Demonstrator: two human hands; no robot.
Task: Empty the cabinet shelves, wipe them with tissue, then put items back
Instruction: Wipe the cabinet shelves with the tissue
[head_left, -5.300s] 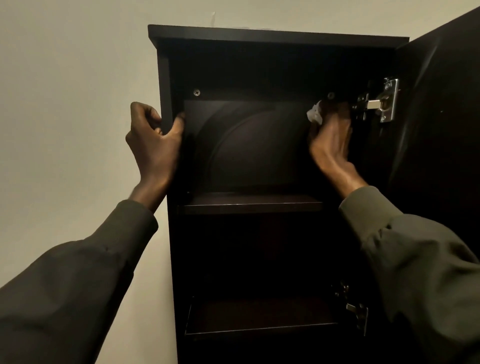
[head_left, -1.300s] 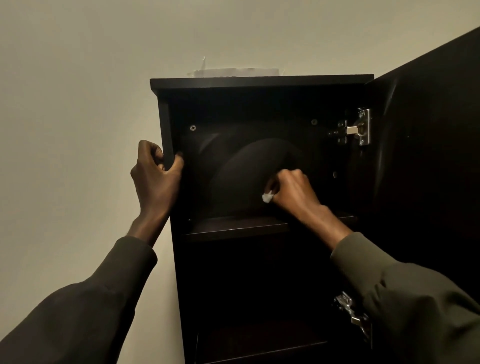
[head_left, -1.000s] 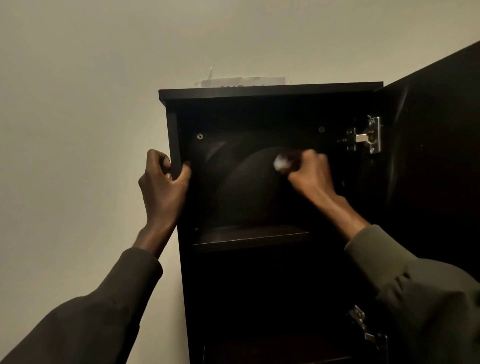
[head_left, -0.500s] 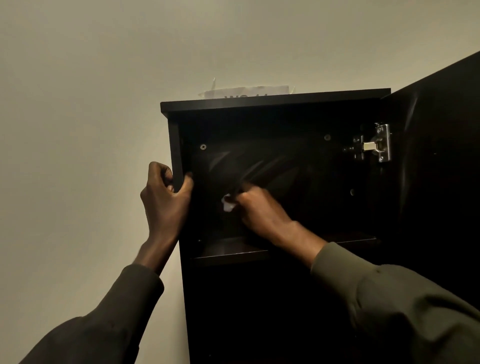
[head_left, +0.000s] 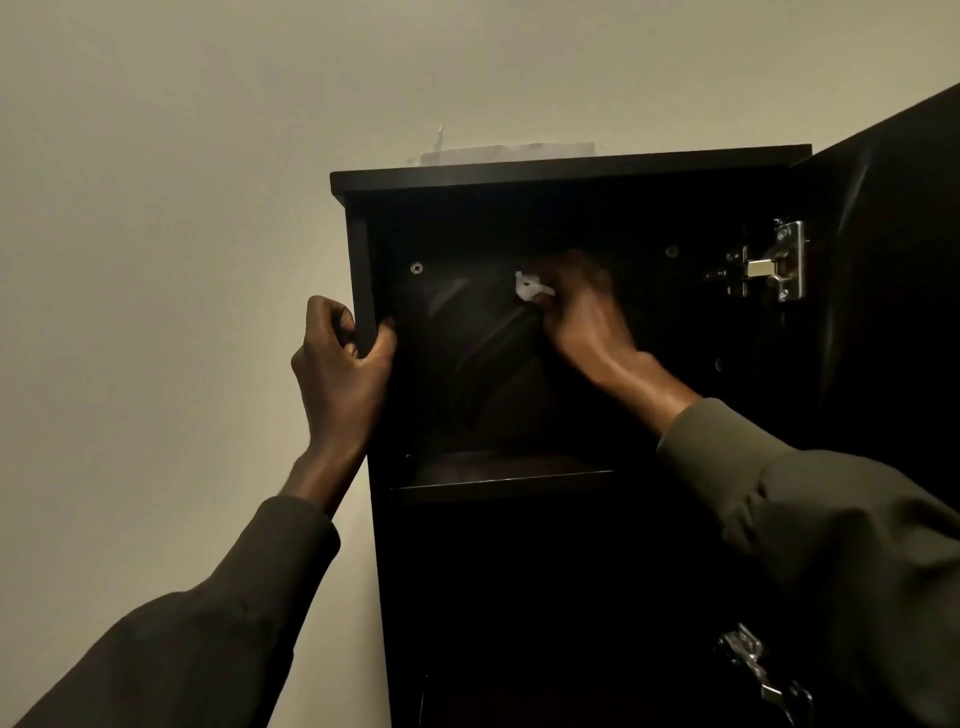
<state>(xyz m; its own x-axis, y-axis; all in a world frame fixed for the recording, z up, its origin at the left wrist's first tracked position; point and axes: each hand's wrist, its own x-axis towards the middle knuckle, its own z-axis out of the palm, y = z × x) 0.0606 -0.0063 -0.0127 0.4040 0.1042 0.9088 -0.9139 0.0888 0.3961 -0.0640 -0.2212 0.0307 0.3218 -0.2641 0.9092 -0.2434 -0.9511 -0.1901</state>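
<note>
my left hand (head_left: 343, 374) grips the cabinet (head_left: 566, 169) side edge while my right hand (head_left: 582, 312) has its fingers curled around a tissue (head_left: 529, 287), pressed against the back panel

Plain pale wall (head_left: 156, 208) behind and to the left. White paper sheet (head_left: 506, 153) lying on the top panel, at its back edge, left of middle; a small tab sticks up at its left end.
</note>
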